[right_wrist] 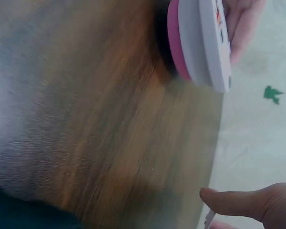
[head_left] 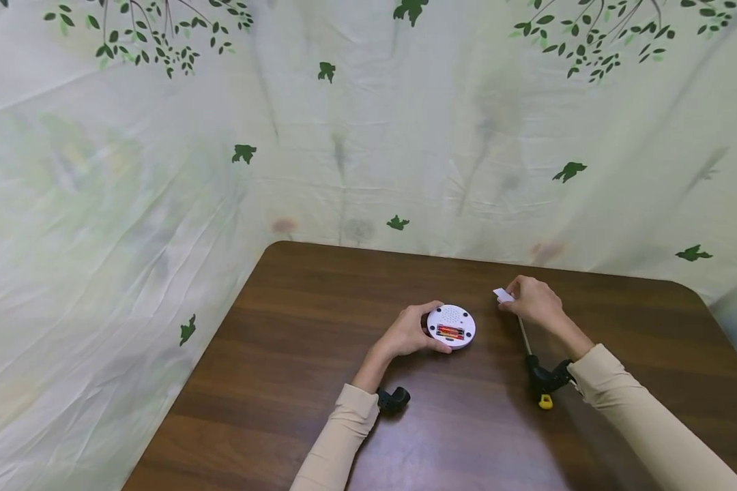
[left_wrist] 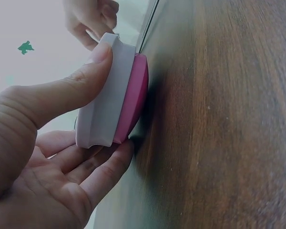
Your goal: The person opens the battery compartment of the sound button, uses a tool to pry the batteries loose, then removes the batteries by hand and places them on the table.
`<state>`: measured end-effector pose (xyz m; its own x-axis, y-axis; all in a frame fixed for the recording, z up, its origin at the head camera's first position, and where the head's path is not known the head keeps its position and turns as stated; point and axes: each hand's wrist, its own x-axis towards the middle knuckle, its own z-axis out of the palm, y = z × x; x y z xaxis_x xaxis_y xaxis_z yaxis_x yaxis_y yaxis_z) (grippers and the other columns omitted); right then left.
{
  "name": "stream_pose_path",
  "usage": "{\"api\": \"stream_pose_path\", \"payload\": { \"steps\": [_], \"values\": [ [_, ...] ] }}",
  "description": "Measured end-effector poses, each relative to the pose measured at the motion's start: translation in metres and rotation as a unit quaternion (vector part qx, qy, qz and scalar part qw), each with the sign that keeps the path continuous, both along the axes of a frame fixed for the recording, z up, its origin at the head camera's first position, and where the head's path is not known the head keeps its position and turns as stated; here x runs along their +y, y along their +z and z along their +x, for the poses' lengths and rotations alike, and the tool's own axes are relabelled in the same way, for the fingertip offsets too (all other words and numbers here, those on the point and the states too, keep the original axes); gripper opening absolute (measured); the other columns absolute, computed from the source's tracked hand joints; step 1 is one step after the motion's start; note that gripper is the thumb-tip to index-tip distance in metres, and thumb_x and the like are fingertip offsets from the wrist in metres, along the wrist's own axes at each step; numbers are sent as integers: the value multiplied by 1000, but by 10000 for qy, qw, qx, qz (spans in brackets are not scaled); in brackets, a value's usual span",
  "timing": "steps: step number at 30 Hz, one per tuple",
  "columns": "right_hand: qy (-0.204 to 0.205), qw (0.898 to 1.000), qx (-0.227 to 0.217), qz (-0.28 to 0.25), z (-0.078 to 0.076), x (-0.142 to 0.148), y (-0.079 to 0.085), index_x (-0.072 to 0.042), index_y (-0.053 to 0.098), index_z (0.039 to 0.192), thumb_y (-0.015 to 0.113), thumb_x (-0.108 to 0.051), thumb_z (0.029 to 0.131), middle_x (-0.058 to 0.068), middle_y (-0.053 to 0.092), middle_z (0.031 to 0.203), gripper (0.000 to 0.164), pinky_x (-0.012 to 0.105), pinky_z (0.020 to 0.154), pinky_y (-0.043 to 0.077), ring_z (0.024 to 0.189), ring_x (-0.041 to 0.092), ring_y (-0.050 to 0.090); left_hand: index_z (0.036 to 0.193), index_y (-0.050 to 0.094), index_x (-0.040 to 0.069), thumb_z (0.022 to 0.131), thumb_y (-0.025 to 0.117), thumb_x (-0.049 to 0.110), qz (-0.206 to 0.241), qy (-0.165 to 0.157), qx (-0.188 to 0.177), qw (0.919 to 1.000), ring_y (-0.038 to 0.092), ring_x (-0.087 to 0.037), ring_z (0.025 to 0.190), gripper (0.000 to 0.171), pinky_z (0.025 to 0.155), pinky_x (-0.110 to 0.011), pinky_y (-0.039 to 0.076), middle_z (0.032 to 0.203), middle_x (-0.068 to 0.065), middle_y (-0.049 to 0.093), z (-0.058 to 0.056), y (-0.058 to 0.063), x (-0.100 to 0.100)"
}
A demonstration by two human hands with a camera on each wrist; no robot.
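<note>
My left hand (head_left: pixel 408 332) grips a round white battery-powered device (head_left: pixel 460 315) by its edge, thumb on one side and fingers on the other. Its underside faces up, showing speaker holes, dark round feet and an uncovered compartment with red-and-black batteries (head_left: pixel 450 332). The pink side (left_wrist: pixel 133 98) faces down, close over the table in the left wrist view. To the right, my right hand (head_left: pixel 534 300) pinches a small white battery cover (head_left: pixel 502 294) between thumb and fingers. Below that hand lies a screwdriver (head_left: pixel 533 375) with a dark handle, yellow end and thin shaft.
The brown wooden table (head_left: pixel 270 395) has rounded far corners. Behind and left of it hangs a pale cloth backdrop (head_left: pixel 368 136) with green leaf prints. A black wrist camera (head_left: pixel 394 399) sits by the left cuff.
</note>
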<state>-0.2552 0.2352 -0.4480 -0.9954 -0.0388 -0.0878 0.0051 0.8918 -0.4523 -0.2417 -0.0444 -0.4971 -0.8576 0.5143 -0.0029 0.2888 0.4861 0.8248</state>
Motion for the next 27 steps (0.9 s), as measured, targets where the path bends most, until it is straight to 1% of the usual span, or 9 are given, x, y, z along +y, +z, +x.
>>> {"api": "stream_pose_path", "payload": {
  "steps": [2,4,6,8,10,14,17,23,27],
  "values": [
    [-113,9998,-178,29,-5,0,-2,0,70,103,80,-27,87,13,69,90,33,34,57,40,78,26,61,145,58,8,69,99,20,-1,-13,-11,10000,60,-22,128,88,114,-38,45,138,-12,67,1,0,1],
    [-233,9991,-348,57,-9,-1,-5,-4,68,86,78,-27,87,5,63,75,25,33,56,38,71,22,56,145,58,8,68,99,20,11,-36,-6,10000,60,-21,128,88,113,-37,45,138,-12,67,2,0,1],
    [-366,9979,-516,118,-13,-2,-8,-11,58,67,76,-28,87,-3,49,62,32,31,54,34,63,18,47,145,58,8,68,99,20,24,-62,-23,10000,60,-21,127,87,113,-35,45,137,-11,67,3,1,2],
    [-502,9964,-647,223,-16,-4,-10,-16,47,58,74,-28,88,-6,37,58,42,31,53,32,61,16,41,145,58,9,68,99,20,27,-69,-30,10000,60,-20,126,87,112,-34,45,137,-11,68,3,1,3],
    [-632,9950,-694,346,-18,-7,-12,-17,42,56,73,-28,88,-5,36,57,46,31,53,33,60,17,42,144,59,9,68,99,19,30,-71,-21,10000,61,-19,124,86,111,-33,46,136,-10,68,3,2,4],
    [-796,9929,-708,536,-20,-10,-14,-12,48,62,72,-30,87,2,46,64,38,35,55,40,67,24,51,143,60,10,68,99,20,-8,-67,28,10000,62,-19,123,86,110,-32,47,134,-10,69,3,3,5],
    [-799,9923,-731,599,-21,-11,-15,-10,50,64,72,-32,87,4,48,67,39,36,56,41,69,25,52,143,60,9,67,99,20,-26,-64,58,10000,61,-19,124,86,110,-32,46,135,-11,69,3,3,5],
    [-757,9931,-710,539,-20,-13,-17,-10,53,67,75,-36,87,2,46,68,40,35,56,41,69,22,50,144,59,9,68,99,19,30,-75,-40,10000,61,-17,123,86,109,-30,46,135,-10,69,2,1,2],
    [-727,9941,-692,402,-18,-13,-17,-14,47,60,76,-38,88,-2,41,62,46,33,54,37,64,19,46,144,59,9,69,98,18,136,-65,-94,9998,61,-15,120,85,106,-28,47,133,-9,69,1,-1,-1]
  ]
}}
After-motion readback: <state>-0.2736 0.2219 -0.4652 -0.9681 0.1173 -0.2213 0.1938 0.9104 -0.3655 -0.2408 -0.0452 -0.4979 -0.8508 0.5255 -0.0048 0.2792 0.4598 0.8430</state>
